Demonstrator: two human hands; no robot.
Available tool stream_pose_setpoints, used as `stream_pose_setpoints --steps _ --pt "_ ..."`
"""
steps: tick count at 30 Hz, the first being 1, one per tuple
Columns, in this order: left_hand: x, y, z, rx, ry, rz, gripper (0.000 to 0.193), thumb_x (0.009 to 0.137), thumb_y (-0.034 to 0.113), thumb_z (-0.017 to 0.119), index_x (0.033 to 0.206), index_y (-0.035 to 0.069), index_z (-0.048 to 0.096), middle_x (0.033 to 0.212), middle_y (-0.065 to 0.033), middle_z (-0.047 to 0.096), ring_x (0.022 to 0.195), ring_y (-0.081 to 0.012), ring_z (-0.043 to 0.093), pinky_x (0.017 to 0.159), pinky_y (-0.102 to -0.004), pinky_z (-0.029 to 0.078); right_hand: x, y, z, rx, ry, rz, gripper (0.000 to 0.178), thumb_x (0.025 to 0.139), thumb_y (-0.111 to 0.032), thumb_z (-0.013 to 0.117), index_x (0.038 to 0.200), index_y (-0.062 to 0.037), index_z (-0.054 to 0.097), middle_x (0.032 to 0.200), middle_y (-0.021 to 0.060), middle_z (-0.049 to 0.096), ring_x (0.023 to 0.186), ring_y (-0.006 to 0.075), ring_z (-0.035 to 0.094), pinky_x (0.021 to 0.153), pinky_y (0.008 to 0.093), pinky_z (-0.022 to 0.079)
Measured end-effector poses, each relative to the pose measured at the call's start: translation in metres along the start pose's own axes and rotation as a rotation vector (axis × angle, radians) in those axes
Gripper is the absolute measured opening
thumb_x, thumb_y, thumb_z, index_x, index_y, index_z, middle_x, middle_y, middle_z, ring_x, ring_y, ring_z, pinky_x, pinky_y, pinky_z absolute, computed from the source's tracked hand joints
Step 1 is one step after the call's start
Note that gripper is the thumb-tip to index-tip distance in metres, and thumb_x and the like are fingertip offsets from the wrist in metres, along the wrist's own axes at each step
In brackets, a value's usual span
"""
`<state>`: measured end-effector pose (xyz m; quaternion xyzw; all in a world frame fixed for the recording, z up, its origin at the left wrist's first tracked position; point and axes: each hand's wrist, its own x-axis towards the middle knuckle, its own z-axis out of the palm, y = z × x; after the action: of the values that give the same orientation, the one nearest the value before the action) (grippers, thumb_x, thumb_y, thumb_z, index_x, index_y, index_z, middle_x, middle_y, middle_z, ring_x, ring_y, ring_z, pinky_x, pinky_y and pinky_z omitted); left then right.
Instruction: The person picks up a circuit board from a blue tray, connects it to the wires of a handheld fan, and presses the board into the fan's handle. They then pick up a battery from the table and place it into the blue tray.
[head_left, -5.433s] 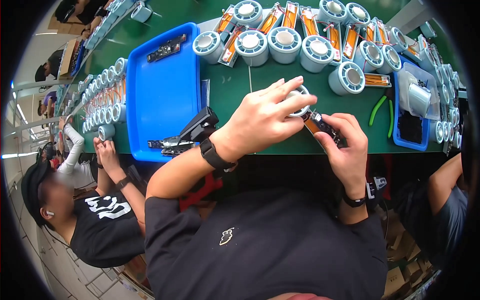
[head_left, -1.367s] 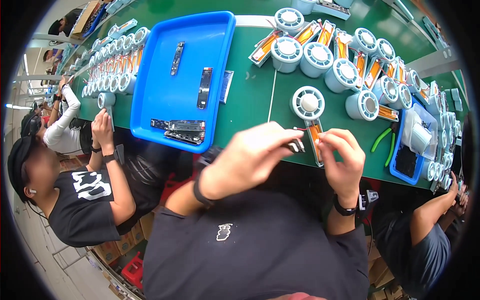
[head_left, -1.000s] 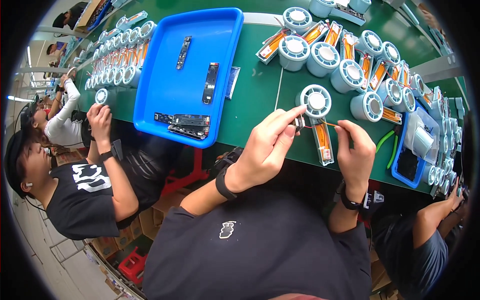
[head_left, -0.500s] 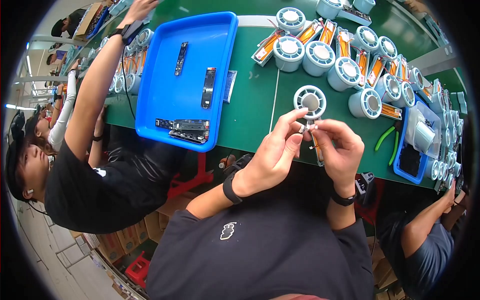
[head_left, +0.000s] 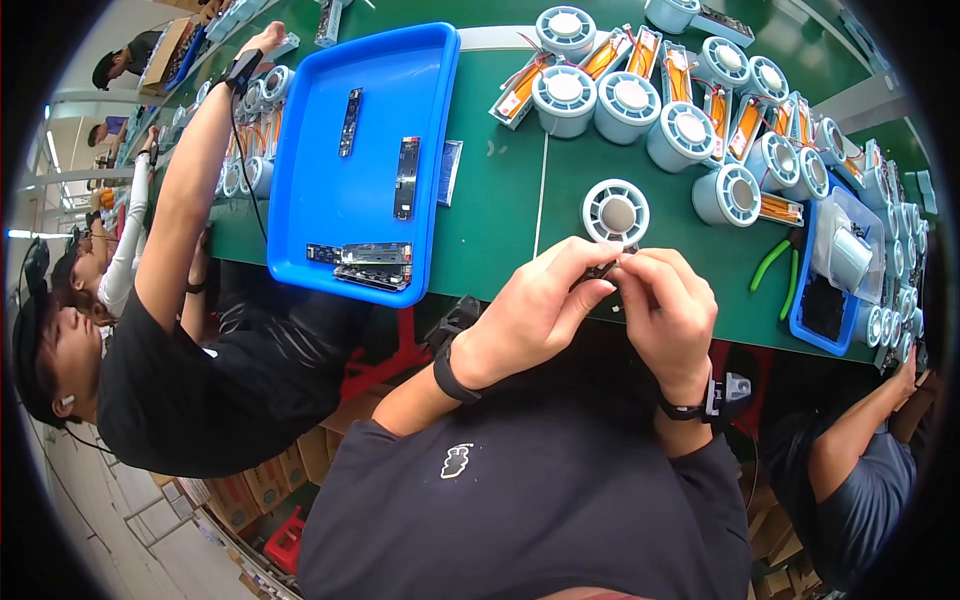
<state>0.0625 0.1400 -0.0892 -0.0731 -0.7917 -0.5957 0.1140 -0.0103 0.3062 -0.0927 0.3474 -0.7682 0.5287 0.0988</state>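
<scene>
My left hand (head_left: 525,325) is closed in a pinch, a small dark part (head_left: 600,270) showing between its thumb and fingers. Close against it, my right hand (head_left: 668,318) also pinches, and what sits in its fingertips is too small and covered to make out. Just beyond both hands a round light-blue unit with a slotted ring and grey centre (head_left: 616,212) rests on the green table. The area below that unit is mostly hidden by my fingers.
A blue tray (head_left: 345,215) at left holds several dark circuit boards (head_left: 406,178). Several light-blue units (head_left: 628,108) with orange-wrapped strips stand at the far right. Green-handled pliers (head_left: 776,275) lie beside a smaller blue tray (head_left: 838,345). A co-worker's arm (head_left: 185,190) extends past the left tray.
My hands have drawn closer together, and the white connectors seen between them are now mostly covered. A dark part shows at the left fingers. The co-worker's hand at left has shifted slightly.
</scene>
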Motion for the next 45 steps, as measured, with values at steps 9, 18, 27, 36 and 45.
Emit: stream_pose_setpoints --steps 9,18,27,36,45 --pt "0.002 0.002 -0.022 -0.291 -0.277 -0.391 0.025 0.106 0.004 0.057 0.130 0.000 0.060 0.094 -0.0061 0.069 0.069 -0.0088 0.063 0.058 -0.0241 0.051 0.003 0.014 -0.015 0.138 -0.200 0.138 0.023 0.077 0.003 0.086 0.087 -0.0015 0.065 0.081 0.0063 0.073 0.060 0.0102 0.064 0.052 0.0232 0.048" --pt "0.005 0.013 -0.026 -0.177 -0.224 -0.292 0.026 0.103 0.002 0.061 0.129 0.001 0.062 0.097 -0.0061 0.070 0.069 -0.0077 0.063 0.058 -0.0238 0.050 0.009 0.003 -0.024 0.201 -0.165 -0.033 0.024 0.075 0.006 0.084 0.092 0.0003 0.068 0.087 0.0082 0.072 0.069 0.0129 0.066 0.058 0.0249 0.051" --pt "0.014 0.008 -0.025 0.130 -0.046 -0.073 0.037 0.088 0.002 0.078 0.123 0.000 0.065 0.104 -0.0136 0.071 0.084 -0.0278 0.068 0.076 -0.0364 0.056 -0.007 0.013 -0.023 0.136 -0.092 0.161 0.011 0.089 0.010 0.070 0.097 0.0039 0.068 0.092 0.0129 0.071 0.080 0.0206 0.070 0.068 0.0299 0.056" --pt "0.017 0.006 -0.018 0.228 0.091 0.068 0.038 0.073 -0.008 0.086 0.108 0.002 0.075 0.108 -0.0115 0.073 0.096 -0.0237 0.074 0.084 -0.0322 0.062 0.009 0.007 0.004 0.158 -0.034 0.042 0.012 0.089 0.010 0.070 0.097 0.0008 0.068 0.089 0.0137 0.072 0.076 0.0268 0.073 0.064 0.0327 0.057" --pt "0.010 -0.007 -0.007 0.081 0.163 0.103 0.043 0.069 -0.009 0.088 0.108 0.002 0.077 0.109 -0.0129 0.073 0.096 -0.0234 0.074 0.083 -0.0322 0.064 0.005 0.001 0.006 0.286 -0.090 0.141 0.008 0.093 0.007 0.068 0.099 0.0025 0.068 0.088 0.0131 0.073 0.073 0.0238 0.072 0.065 0.0301 0.056"
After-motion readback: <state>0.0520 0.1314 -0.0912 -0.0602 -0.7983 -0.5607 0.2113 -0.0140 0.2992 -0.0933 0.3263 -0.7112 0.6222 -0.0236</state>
